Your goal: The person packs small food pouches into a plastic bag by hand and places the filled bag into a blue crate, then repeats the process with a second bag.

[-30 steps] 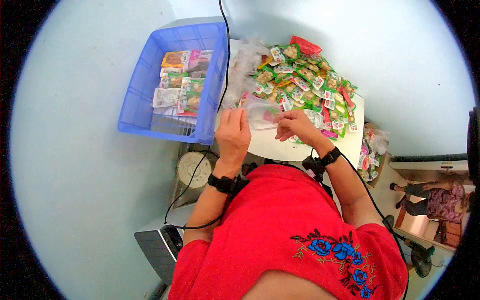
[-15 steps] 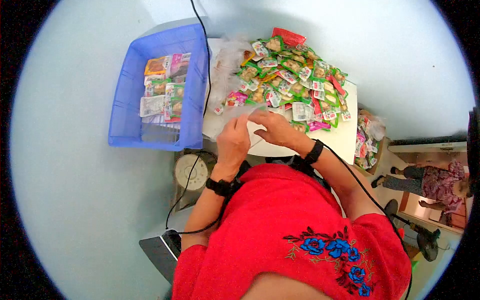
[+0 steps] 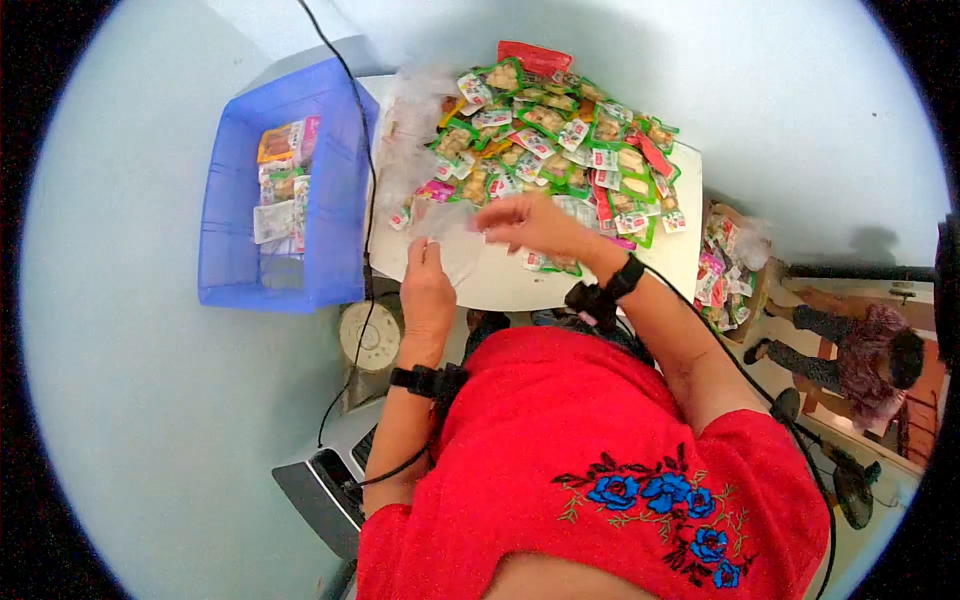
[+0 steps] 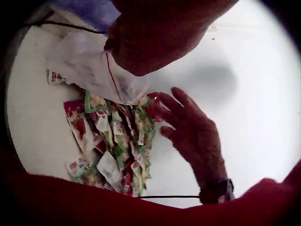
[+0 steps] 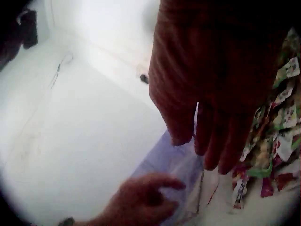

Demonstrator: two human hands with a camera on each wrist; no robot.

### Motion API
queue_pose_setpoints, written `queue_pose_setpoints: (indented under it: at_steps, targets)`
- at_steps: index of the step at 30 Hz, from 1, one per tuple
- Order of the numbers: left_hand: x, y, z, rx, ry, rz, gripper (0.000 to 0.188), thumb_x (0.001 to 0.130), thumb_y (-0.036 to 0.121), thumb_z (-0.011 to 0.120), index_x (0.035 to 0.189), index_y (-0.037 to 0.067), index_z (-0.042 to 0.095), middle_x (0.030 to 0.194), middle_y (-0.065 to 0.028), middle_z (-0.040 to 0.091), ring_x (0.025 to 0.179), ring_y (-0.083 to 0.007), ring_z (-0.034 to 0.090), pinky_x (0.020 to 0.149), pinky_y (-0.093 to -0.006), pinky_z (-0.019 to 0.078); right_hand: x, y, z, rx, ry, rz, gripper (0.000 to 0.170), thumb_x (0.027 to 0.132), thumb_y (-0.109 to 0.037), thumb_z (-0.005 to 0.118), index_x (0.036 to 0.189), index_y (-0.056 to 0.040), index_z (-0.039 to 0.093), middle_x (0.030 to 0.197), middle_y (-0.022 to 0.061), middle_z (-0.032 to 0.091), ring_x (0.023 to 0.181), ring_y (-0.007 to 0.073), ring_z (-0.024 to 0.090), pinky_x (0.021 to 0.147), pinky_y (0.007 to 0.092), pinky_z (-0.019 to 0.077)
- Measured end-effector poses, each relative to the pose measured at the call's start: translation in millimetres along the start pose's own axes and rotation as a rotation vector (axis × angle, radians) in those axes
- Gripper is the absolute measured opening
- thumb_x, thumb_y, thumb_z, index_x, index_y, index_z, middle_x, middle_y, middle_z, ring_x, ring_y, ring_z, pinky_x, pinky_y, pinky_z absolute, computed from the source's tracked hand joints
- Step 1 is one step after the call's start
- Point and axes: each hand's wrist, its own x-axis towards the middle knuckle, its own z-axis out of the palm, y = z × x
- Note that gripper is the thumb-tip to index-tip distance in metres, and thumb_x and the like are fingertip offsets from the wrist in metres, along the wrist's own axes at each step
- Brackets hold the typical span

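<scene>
Left hand [image 3: 428, 298]: pinching the clear bag [image 3: 453, 240], just beyond its fingertips
Right hand [image 3: 537, 226]: fingers loose, just right of the bag
Packets [image 3: 560, 150]: heaped beyond the right hand
Bag: best pinched firmly, sides parted gently

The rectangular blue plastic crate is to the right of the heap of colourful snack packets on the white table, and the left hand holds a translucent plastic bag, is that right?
Not quite: the rectangular blue plastic crate is to the left of the heap of colourful snack packets on the white table, as the head view shows. The left hand does hold a translucent plastic bag.
</scene>
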Motion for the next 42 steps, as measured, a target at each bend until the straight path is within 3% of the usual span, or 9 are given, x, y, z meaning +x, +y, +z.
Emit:
queue_pose_setpoints:
  at_steps: [8, 10, 15, 18, 22, 32, 38, 39, 42]
  targets:
    - [14.9, 20.3, -8.0, 0.334, 0.174, 0.000, 0.043, 0.080, -0.005, 0.049, 0.123, -0.002, 0.052, 0.127, -0.0170, 0.052, 0.097, -0.0354, 0.059, 0.078, -0.0395, 0.0517, -58.6, 84.1, -181.5, -0.598, 0.795, -0.046, 0.022, 0.085, -0.015, 0.058, 0.098, -0.0009, 0.069, 0.076, 0.0107, 0.068, 0.058, 0.0161, 0.063, 0.056, 0.0312, 0.0494]
    - [23.5, 32.0, -21.3, 0.390, 0.287, 0.050, 0.043, 0.080, -0.004, 0.050, 0.123, -0.002, 0.053, 0.126, -0.0157, 0.054, 0.095, -0.0337, 0.060, 0.077, -0.0388, 0.0520, -80.7, 112.0, -213.2, -0.658, 0.791, 0.229, 0.023, 0.084, -0.012, 0.059, 0.101, 0.0013, 0.066, 0.083, 0.0091, 0.068, 0.061, 0.0164, 0.064, 0.053, 0.0278, 0.0502]
    - [15.9, 50.2, 4.8, 0.416, 0.073, -0.035, 0.044, 0.079, -0.005, 0.051, 0.123, -0.004, 0.051, 0.126, -0.0163, 0.052, 0.094, -0.0332, 0.061, 0.078, -0.0373, 0.0525, -104.4, 158.9, -240.5, 0.148, 1.154, 0.345, 0.022, 0.079, -0.009, 0.060, 0.098, 0.0000, 0.068, 0.083, 0.0108, 0.068, 0.061, 0.0179, 0.064, 0.046, 0.0269, 0.0493]
    - [0.2, 46.4, 49.7, 0.334, -0.093, -0.094, 0.046, 0.077, -0.007, 0.052, 0.123, -0.005, 0.048, 0.128, -0.0176, 0.048, 0.096, -0.0350, 0.060, 0.079, -0.0387, 0.0526, -104.6, 209.9, -269.4, -0.347, 1.288, 0.309, 0.027, 0.078, -0.013, 0.062, 0.100, 0.0009, 0.067, 0.084, 0.0119, 0.068, 0.064, 0.0198, 0.066, 0.052, 0.0301, 0.0523]
    - [-12.5, 43.2, 87.5, 0.215, -0.154, -0.103, 0.049, 0.075, -0.010, 0.052, 0.123, -0.006, 0.046, 0.127, -0.0196, 0.044, 0.099, -0.0375, 0.058, 0.079, -0.0405, 0.0528, -92.0, 188.4, -269.7, -0.895, 1.035, 0.329, 0.042, 0.074, -0.027, 0.068, 0.104, 0.0033, 0.065, 0.102, 0.0213, 0.066, 0.095, 0.0340, 0.064, 0.088, 0.0395, 0.0495]
    - [2.3, 61.9, 99.1, 0.214, -0.205, -0.185, 0.049, 0.076, -0.009, 0.054, 0.124, -0.003, 0.047, 0.127, -0.0158, 0.045, 0.095, -0.0354, 0.060, 0.073, -0.0412, 0.0537, -72.7, 188.6, -287.0, -0.966, 0.717, 0.317, 0.038, 0.086, -0.025, 0.058, 0.118, -0.0041, 0.059, 0.102, 0.0231, 0.064, 0.092, 0.0418, 0.060, 0.079, 0.0457, 0.0490]
    - [-0.5, 60.5, 100.2, 0.182, -0.154, -0.201, 0.050, 0.075, -0.009, 0.053, 0.125, -0.003, 0.047, 0.127, -0.0161, 0.046, 0.098, -0.0357, 0.058, 0.075, -0.0414, 0.0527, -97.8, 140.7, -298.7, -0.648, 0.919, 0.039, 0.031, 0.094, -0.028, 0.054, 0.102, -0.0005, 0.066, 0.082, 0.0094, 0.069, 0.072, 0.0200, 0.065, 0.064, 0.0347, 0.0486]
    - [-1.8, 59.5, 101.9, 0.173, -0.138, -0.192, 0.051, 0.075, -0.009, 0.053, 0.125, -0.003, 0.047, 0.127, -0.0163, 0.046, 0.099, -0.0360, 0.058, 0.076, -0.0416, 0.0523, -101.8, 139.7, -299.7, -0.425, 0.874, -0.028, 0.031, 0.095, -0.029, 0.055, 0.103, -0.0016, 0.066, 0.081, 0.0000, 0.066, 0.070, 0.0078, 0.059, 0.060, 0.0275, 0.0465]
    - [-3.2, 54.1, 109.1, 0.061, -0.094, -0.183, 0.052, 0.074, -0.010, 0.051, 0.125, -0.003, 0.047, 0.127, -0.0179, 0.046, 0.102, -0.0375, 0.056, 0.080, -0.0422, 0.0510, -107.3, 78.0, -264.2, 0.129, 0.697, 0.070, 0.029, 0.095, -0.028, 0.056, 0.104, -0.0026, 0.066, 0.086, -0.0020, 0.066, 0.071, 0.0058, 0.059, 0.061, 0.0227, 0.0460]
